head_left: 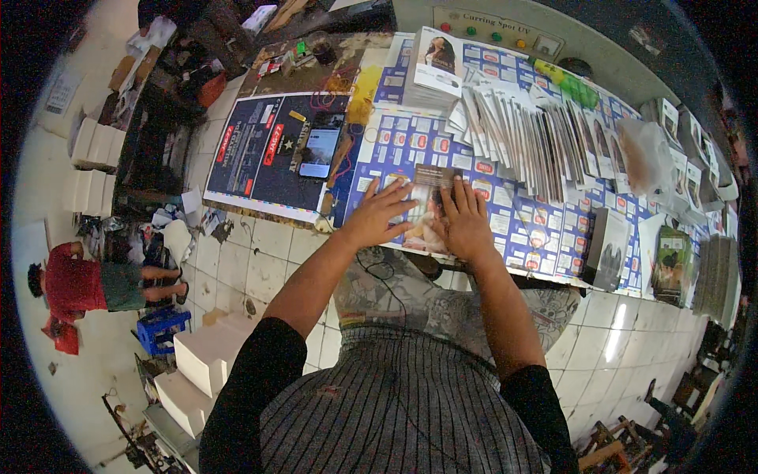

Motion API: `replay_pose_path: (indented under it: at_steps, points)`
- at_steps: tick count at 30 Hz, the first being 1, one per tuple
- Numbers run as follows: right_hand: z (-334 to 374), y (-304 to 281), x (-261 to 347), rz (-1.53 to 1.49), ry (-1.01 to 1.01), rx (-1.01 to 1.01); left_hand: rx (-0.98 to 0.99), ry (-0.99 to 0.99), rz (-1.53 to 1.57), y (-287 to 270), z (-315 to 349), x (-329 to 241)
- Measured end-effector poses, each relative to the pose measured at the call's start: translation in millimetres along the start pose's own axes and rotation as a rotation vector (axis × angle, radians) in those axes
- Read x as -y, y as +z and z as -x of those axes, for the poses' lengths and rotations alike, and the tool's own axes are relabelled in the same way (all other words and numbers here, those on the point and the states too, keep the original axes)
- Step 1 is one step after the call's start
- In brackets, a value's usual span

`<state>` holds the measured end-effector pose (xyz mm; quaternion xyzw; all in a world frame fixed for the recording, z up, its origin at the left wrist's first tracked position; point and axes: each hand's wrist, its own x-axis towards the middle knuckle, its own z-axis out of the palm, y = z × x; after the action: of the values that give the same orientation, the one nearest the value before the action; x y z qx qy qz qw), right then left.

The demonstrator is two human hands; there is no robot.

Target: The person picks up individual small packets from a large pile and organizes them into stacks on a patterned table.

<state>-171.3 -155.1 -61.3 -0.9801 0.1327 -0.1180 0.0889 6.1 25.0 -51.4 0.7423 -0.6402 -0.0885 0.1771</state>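
A printed leaflet (427, 194) with a brown top and a photo lies in front of me at the near edge of the table. My left hand (379, 215) rests on its left side with fingers spread. Flat on its right part lies my right hand (466, 221), fingers stretched out and pointing away from me. Beneath is a blue-and-white printed sheet (388, 133) covering the table. Beyond my right hand, folded leaflets (529, 138) spread in a long overlapping row. A neat stack of leaflets (437, 67) stands at the far side.
Left of the work spot, a phone (320, 148) lies on a dark printed sheet (249, 154). A clear plastic bag (643, 154) and further leaflet stacks (673, 265) sit at the right. A person in red (79, 276) is at far left, near a blue stool (163, 329).
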Motion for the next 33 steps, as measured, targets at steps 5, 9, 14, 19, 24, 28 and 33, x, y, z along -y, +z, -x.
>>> replay_pose_path:
  at_steps: [5,9,14,19,24,28,33]
  points:
    - [-4.2,-4.1,3.7,-0.014,0.044,0.128,0.026,-0.017,0.010,-1.8,0.7,1.2]
    - [-4.3,-3.3,3.6,-0.028,0.055,0.144,0.036,-0.018,0.012,-0.6,1.9,3.5]
    - [-3.3,0.3,4.5,-0.029,0.029,0.033,0.043,-0.015,0.020,-2.8,2.4,3.9]
    - [-2.2,-1.6,4.7,-0.033,0.040,0.074,0.066,-0.010,0.008,-2.1,1.8,3.5]
    - [2.5,1.9,-2.7,-0.009,0.051,0.013,0.149,0.005,0.019,-8.1,-7.3,-2.6]
    - [0.8,-1.8,3.4,-0.084,0.042,-0.036,0.143,-0.032,0.001,-8.0,-2.0,-2.0]
    - [1.4,1.2,3.4,-0.072,0.057,-0.019,0.154,-0.038,0.009,-6.1,-3.3,-0.6]
